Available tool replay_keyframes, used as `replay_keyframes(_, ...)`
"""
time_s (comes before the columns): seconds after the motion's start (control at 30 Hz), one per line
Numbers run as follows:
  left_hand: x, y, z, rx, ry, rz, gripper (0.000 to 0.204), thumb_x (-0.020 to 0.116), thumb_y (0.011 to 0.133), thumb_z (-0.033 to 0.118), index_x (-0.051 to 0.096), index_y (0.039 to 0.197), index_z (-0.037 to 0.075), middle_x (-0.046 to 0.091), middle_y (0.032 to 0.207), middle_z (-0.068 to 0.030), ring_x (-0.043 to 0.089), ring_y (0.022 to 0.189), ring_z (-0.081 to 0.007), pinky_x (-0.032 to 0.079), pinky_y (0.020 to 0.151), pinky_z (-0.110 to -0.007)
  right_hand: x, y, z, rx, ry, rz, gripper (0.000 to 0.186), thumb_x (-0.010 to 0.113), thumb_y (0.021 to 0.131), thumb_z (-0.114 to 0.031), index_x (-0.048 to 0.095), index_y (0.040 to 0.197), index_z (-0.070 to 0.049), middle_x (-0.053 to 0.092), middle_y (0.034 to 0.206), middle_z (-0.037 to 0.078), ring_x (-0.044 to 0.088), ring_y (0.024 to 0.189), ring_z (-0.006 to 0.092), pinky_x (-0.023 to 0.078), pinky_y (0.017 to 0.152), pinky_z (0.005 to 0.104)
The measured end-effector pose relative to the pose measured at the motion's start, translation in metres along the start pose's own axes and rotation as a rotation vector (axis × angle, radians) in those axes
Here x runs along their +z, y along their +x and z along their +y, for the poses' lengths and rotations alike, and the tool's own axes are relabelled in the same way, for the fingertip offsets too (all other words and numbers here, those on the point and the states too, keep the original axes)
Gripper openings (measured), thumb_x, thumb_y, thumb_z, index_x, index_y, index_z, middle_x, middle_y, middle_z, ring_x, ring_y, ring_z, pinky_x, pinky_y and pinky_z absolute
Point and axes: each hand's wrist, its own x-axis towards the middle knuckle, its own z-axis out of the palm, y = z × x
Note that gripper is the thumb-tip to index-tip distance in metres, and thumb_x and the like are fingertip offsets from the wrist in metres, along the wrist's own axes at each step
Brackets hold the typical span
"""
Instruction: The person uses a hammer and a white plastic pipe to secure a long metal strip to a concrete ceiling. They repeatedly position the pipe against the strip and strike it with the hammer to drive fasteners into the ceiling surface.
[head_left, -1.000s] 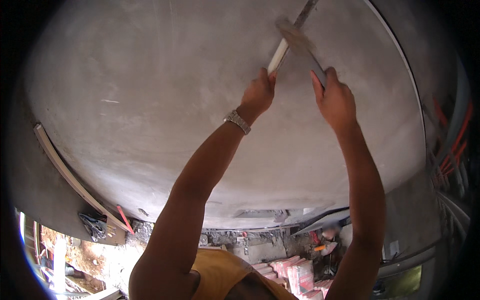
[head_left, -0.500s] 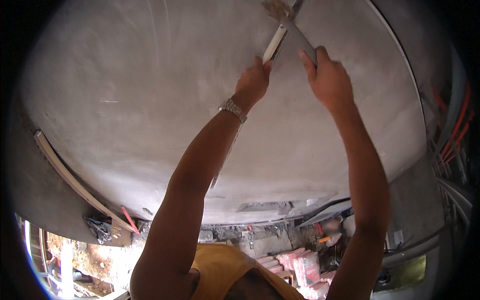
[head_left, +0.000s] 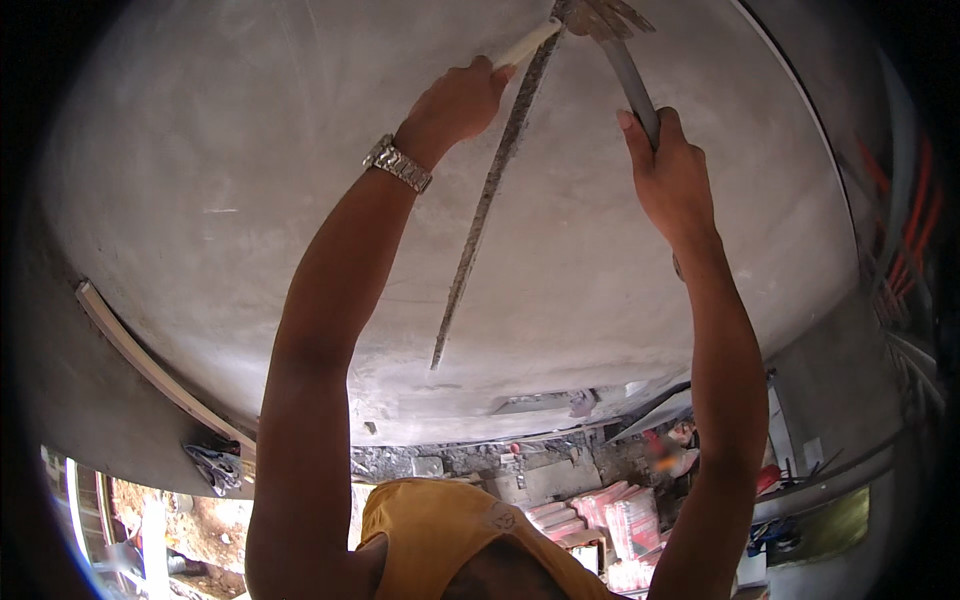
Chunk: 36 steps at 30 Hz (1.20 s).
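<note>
My left hand [head_left: 455, 105], with a metal-banded watch [head_left: 398, 163] on its wrist, is closed round a pale, narrow bar [head_left: 530, 45]. The bar's far tip meets the upper part of a long dark groove [head_left: 490, 190] in the grey plastered wall [head_left: 300, 180]. To the right, my right hand [head_left: 672, 170] grips the grey handle of a hammer [head_left: 630, 80]. Its brownish head is smeared by motion near the top edge, just right of the bar's tip. The exact kind of bar cannot be made out.
A long pale strip [head_left: 150, 360] leans at the left. Pink-and-white sacks [head_left: 630, 525] are stacked below, beside rubble along the wall's foot. A blurred person [head_left: 675, 455] is at the lower right. Orange tubes [head_left: 915, 210] hang at the far right.
My left hand has moved left and up, tilting the bar away from the groove, which now shows more. The hammer head has swung right, and my right hand has shifted slightly right and down.
</note>
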Motion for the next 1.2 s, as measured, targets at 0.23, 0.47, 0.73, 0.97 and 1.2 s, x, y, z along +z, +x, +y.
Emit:
replay_keyframes(0.23,0.025,-0.007,0.007,-0.058,-0.135,0.038,0.044,0.036,0.106,0.042,0.049,0.103,0.000,0.064,0.067,-0.0241,0.065,0.061,-0.0440,0.050,0.050,-0.051,-0.007,-0.006,0.010,-0.134,-0.062,0.111,0.037,0.048,0.104,-0.041,0.046,0.099,-0.004,0.056,0.056,0.011,0.061,0.050,0.0301,0.046,0.047,0.0435)
replay_keyframes(0.47,0.032,-0.016,0.009,-0.082,-0.105,0.045,0.040,0.037,0.106,0.039,0.049,0.101,0.002,0.064,0.066,-0.0224,0.065,0.061,-0.0453,0.051,0.051,-0.055,-0.017,-0.004,-0.010,-0.346,0.119,0.324,0.030,0.055,0.102,-0.033,0.047,0.096,-0.004,0.055,0.056,0.009,0.059,0.047,0.0264,0.045,0.045,0.0377)
replay_keyframes(0.73,0.032,-0.006,0.011,0.059,0.110,0.113,0.040,0.036,0.107,0.039,0.048,0.100,0.002,0.063,0.064,-0.0229,0.065,0.062,-0.0458,0.051,0.049,-0.055,0.057,0.041,0.020,-0.225,0.278,0.448,0.038,0.055,0.101,-0.038,0.051,0.092,-0.002,0.062,0.063,0.015,0.066,0.057,0.0323,0.050,0.052,0.0408)
replay_keyframes(0.97,0.021,-0.001,0.004,0.014,0.140,0.049,0.040,0.038,0.107,0.039,0.048,0.098,0.002,0.064,0.066,-0.0234,0.065,0.062,-0.0460,0.052,0.050,-0.053,0.047,0.049,-0.001,-0.008,0.344,0.257,0.048,0.049,0.101,-0.044,0.058,0.097,0.003,0.067,0.077,0.026,0.068,0.075,0.0441,0.054,0.066,0.0514)
replay_keyframes(1.2,0.000,0.018,0.000,0.016,0.156,-0.082,0.050,0.034,0.106,0.046,0.055,0.105,0.001,0.065,0.070,-0.0191,0.066,0.063,-0.0386,0.050,0.054,-0.049,0.047,0.059,-0.003,-0.027,0.207,0.037,0.048,0.047,0.102,-0.045,0.055,0.091,0.001,0.066,0.071,0.021,0.069,0.067,0.0393,0.053,0.057,0.0456)
